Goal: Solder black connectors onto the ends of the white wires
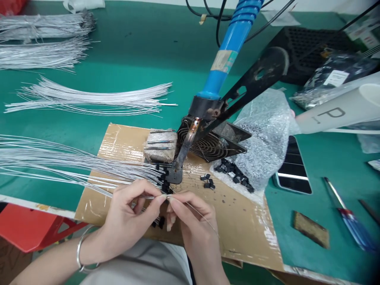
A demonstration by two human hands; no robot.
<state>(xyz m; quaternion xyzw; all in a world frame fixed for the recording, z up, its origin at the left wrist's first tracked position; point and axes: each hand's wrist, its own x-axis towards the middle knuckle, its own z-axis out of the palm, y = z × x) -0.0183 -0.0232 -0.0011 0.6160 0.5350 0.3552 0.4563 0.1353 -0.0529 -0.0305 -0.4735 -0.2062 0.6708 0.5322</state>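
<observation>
The left hand point(126, 217) and right hand point(196, 221) both pinched a thin wire point(204, 218) that slanted down across the right hand.

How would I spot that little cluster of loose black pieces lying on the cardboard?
On the green table, find the brown cardboard sheet. Just beyond the right hand, left of the bubble wrap, lies a cluster of small black pieces. Unlike the larger black heap beside it, this handful sits directly on the cardboard.

Phone point(293, 168) lying flat, blue-handled screwdriver point(352, 224), black crate point(311, 49)
</observation>
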